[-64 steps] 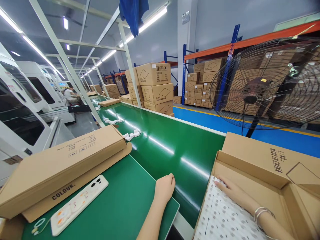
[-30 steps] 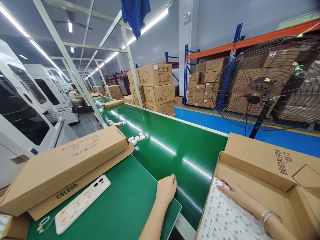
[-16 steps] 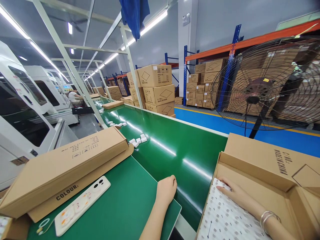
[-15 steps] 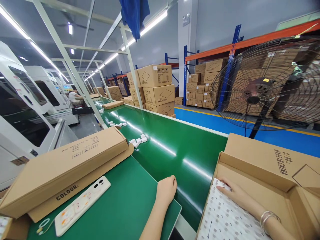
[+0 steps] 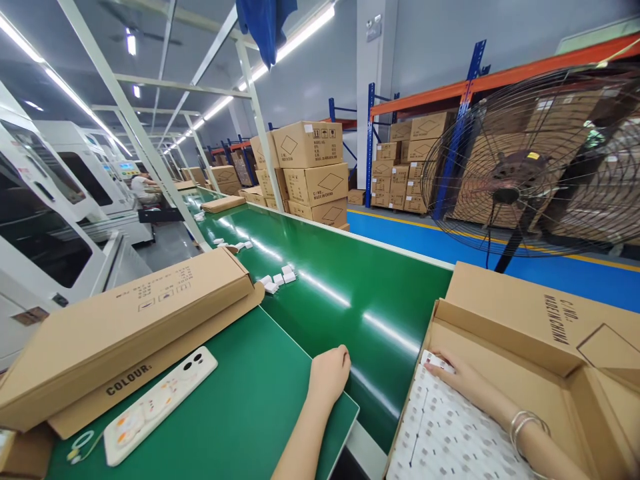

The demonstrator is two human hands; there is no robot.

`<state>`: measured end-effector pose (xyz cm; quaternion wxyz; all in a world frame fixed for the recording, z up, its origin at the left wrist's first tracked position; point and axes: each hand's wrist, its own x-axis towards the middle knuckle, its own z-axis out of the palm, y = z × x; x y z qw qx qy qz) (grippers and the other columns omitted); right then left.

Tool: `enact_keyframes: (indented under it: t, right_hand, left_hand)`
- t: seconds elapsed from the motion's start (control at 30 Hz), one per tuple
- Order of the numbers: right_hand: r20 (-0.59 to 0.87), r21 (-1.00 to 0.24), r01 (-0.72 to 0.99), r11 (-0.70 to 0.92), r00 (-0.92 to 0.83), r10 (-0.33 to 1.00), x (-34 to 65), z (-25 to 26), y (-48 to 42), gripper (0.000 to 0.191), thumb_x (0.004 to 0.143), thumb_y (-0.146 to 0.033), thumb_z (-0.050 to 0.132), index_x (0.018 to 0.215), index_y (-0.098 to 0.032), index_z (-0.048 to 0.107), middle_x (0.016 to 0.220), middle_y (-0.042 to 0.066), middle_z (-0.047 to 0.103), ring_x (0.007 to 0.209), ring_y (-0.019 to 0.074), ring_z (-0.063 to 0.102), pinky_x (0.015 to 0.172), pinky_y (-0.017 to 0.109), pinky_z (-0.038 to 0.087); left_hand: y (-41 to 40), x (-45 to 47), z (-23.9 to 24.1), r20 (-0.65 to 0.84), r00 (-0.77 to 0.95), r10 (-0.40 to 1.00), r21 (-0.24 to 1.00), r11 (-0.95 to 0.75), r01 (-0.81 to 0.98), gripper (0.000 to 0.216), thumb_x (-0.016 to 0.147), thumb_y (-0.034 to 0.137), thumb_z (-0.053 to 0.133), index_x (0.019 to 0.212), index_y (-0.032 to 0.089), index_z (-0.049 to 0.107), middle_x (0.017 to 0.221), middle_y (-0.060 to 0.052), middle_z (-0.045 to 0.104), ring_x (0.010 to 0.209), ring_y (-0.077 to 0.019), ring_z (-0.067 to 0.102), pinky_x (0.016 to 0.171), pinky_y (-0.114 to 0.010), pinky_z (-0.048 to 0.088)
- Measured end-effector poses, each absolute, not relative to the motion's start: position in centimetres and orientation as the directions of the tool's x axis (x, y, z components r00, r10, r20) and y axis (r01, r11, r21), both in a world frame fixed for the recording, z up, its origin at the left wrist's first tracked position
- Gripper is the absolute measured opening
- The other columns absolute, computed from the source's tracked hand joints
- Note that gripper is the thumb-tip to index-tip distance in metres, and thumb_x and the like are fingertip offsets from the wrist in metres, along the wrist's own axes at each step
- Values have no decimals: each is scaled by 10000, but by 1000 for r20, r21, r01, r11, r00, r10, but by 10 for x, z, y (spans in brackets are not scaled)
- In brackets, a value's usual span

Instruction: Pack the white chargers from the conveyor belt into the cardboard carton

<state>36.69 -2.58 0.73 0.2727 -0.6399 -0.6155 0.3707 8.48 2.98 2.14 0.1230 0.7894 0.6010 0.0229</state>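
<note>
My left hand (image 5: 329, 373) rests as a loose fist on the corner of the green work shelf (image 5: 240, 413), with nothing visible in it. My right hand (image 5: 457, 380) lies flat, fingers stretched out, on rows of small white parts (image 5: 445, 433) packed inside an open cardboard carton (image 5: 540, 333). Its fingertips touch the far left corner of the rows. Bracelets circle that wrist. A cluster of small white parts (image 5: 277, 279) lies on the green conveyor belt (image 5: 350, 293) further up, with more white parts (image 5: 243, 245) beyond.
A flat cardboard box (image 5: 125, 327) lies on the shelf over a sheet marked COLOUR. A white phone (image 5: 160, 403) lies in front of it. A large standing fan (image 5: 530, 167) is at the right. Stacked cartons (image 5: 310, 170) and racks stand behind. A person (image 5: 143, 189) sits far up the line.
The white parts on the belt have come nearer along the conveyor. Both hands stay where they were; the view has shifted slightly.
</note>
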Motion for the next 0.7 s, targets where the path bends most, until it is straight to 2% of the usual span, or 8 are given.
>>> enact_keyframes:
  t: [0.53, 0.7]
  right_hand:
    - [-117, -812, 580, -72, -41, 992, 373, -10, -23, 388, 782, -580, 421, 961, -246, 505, 982, 14, 633, 974, 229, 568, 869, 309, 423]
    - [-142, -820, 561, -117, -2, 990, 371, -7, -25, 379, 778, -566, 430, 961, -238, 482, 930, 22, 647, 883, 217, 595, 789, 303, 459]
  left_hand:
    - [30, 83, 19, -77, 285, 956, 226, -262, 938, 272, 904, 263, 287, 908, 259, 559, 865, 25, 654, 794, -136, 601, 631, -233, 348]
    - [30, 82, 15, -56, 289, 956, 227, -270, 936, 286, 902, 261, 273, 900, 258, 559, 874, 23, 653, 801, -139, 598, 639, -234, 352]
